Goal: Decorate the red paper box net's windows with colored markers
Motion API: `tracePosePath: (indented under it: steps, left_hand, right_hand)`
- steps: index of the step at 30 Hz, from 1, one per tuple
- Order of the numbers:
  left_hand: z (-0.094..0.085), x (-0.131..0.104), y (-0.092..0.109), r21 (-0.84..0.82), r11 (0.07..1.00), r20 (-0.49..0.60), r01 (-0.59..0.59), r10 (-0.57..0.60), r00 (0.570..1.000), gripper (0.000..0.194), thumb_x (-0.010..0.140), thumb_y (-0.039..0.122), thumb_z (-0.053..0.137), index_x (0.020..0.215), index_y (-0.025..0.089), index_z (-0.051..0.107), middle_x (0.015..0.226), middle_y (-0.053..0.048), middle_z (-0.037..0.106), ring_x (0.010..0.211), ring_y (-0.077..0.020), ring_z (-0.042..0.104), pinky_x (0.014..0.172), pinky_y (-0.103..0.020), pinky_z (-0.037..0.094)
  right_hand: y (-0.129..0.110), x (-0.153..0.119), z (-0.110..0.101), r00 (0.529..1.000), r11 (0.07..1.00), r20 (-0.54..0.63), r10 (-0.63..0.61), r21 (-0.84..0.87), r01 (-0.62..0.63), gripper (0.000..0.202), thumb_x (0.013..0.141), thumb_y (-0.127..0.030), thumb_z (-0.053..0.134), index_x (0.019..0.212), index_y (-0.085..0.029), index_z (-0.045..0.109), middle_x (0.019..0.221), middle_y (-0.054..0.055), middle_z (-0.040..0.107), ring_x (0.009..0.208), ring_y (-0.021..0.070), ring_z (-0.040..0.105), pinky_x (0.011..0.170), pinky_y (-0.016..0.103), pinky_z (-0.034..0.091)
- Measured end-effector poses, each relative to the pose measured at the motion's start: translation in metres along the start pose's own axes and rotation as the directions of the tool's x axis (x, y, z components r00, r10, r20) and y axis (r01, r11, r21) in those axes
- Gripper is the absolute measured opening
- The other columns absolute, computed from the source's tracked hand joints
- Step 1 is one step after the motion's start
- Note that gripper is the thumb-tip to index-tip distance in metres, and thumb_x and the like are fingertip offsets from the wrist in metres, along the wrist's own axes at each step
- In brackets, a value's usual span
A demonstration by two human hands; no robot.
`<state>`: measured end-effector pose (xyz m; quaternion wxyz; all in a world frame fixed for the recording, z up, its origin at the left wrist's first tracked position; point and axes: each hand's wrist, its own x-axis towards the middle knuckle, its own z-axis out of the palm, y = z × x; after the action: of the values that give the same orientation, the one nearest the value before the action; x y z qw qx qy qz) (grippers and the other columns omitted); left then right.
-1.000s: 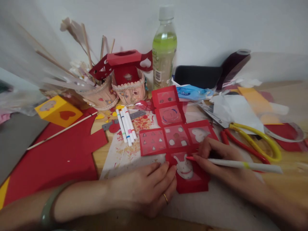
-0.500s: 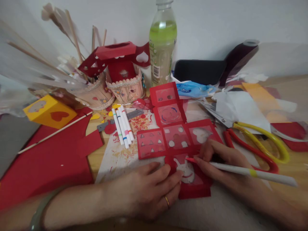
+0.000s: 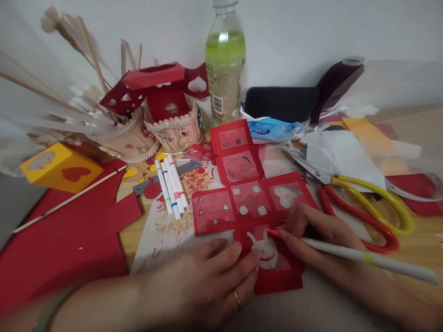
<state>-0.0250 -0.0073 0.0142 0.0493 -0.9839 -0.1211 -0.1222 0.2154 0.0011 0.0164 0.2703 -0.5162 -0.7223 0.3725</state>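
A red cut-paper box template [image 3: 277, 280] lies unfolded on the table, its square panels backed with clear film. Its lowest panel has a cut-out shaped like a long-eared animal head [image 3: 267, 251], with a red curved line drawn on it. My left hand [image 3: 211, 279] rests flat on the template's lower left side, fingers stretched out and fingertips at the animal shape. Pinched in my right hand [image 3: 318, 242] is a white felt-tip pen [image 3: 401, 266] with a yellow band. Its pinkish-red tip is beside the animal's right ear; whether it touches the film I cannot tell.
Several white felt-tip pens [image 3: 172, 186] lie left of the template. Scissors [image 3: 375, 189] with yellow and red handles lie to the right. Behind stand a green drink bottle [image 3: 224, 69], a phone [image 3: 282, 103] and decorated baskets [image 3: 176, 133]. A yellow box [image 3: 62, 168] sits left on red paper [image 3: 69, 244].
The whole view has shifted slightly, with objects appearing further left. My right hand still holds the pen near the ear, its rear end tipped a little lower in view. My left hand stays on the template.
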Motion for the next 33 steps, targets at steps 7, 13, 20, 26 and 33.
tracePosePath:
  steps: [7, 13, 20, 26, 33]
  left_hand:
    - [-0.001, 0.002, -0.001, 0.014, 1.0, 0.018, 0.001, -0.001, 1.0, 0.03, 0.093, 0.021, 0.041, 0.115, 0.012, 0.059, 0.124, -0.009, 0.058, 0.1, -0.0209, 0.055, 0.082, -0.032, 0.046]
    - [-0.003, 0.003, -0.001, 0.032, 0.999, 0.031, -0.009, 0.008, 0.999, 0.029, 0.092, 0.02, 0.042, 0.115, 0.013, 0.059, 0.124, -0.007, 0.058, 0.101, -0.0205, 0.055, 0.083, -0.032, 0.046]
    - [-0.004, 0.005, -0.003, 0.032, 0.999, 0.035, 0.009, -0.01, 0.999, 0.031, 0.093, 0.019, 0.038, 0.113, 0.017, 0.061, 0.12, -0.002, 0.061, 0.099, -0.0189, 0.055, 0.083, -0.03, 0.046]
    - [-0.006, 0.006, -0.004, 0.043, 0.999, 0.052, 0.001, -0.003, 0.999, 0.027, 0.091, 0.022, 0.045, 0.11, 0.02, 0.063, 0.12, 0.0, 0.061, 0.098, -0.0178, 0.055, 0.082, -0.029, 0.045]
    - [-0.007, 0.004, -0.005, 0.068, 0.997, 0.116, -0.038, 0.03, 0.993, 0.027, 0.09, 0.027, 0.049, 0.115, 0.022, 0.06, 0.126, -0.001, 0.057, 0.102, -0.0174, 0.053, 0.083, -0.029, 0.043]
  right_hand:
    - [0.001, 0.001, 0.001, 1.0, 1.0, -0.007, -0.009, 0.001, 0.009, 0.026, 0.085, -0.026, 0.055, 0.064, -0.023, 0.04, 0.056, -0.005, 0.048, 0.049, 0.0105, 0.044, 0.042, 0.022, 0.035]
    - [0.002, -0.001, 0.001, 1.0, 1.0, -0.012, -0.004, 0.003, 0.004, 0.025, 0.083, -0.023, 0.055, 0.064, -0.022, 0.04, 0.057, -0.005, 0.05, 0.049, 0.0101, 0.046, 0.043, 0.021, 0.036]
    - [0.004, -0.003, 0.003, 1.0, 1.0, 0.012, -0.029, 0.003, 0.029, 0.025, 0.085, -0.024, 0.055, 0.065, -0.023, 0.039, 0.057, -0.005, 0.05, 0.05, 0.0112, 0.046, 0.043, 0.022, 0.036]
    - [-0.004, 0.0, 0.0, 0.999, 1.0, 0.022, -0.024, -0.01, 0.024, 0.026, 0.084, -0.024, 0.055, 0.063, -0.023, 0.038, 0.054, -0.005, 0.049, 0.048, 0.0114, 0.046, 0.041, 0.022, 0.036]
    - [-0.003, 0.0, 0.0, 0.999, 1.0, 0.014, -0.029, 0.001, 0.029, 0.025, 0.085, -0.024, 0.054, 0.064, -0.023, 0.04, 0.055, -0.005, 0.049, 0.048, 0.0111, 0.047, 0.041, 0.022, 0.038]
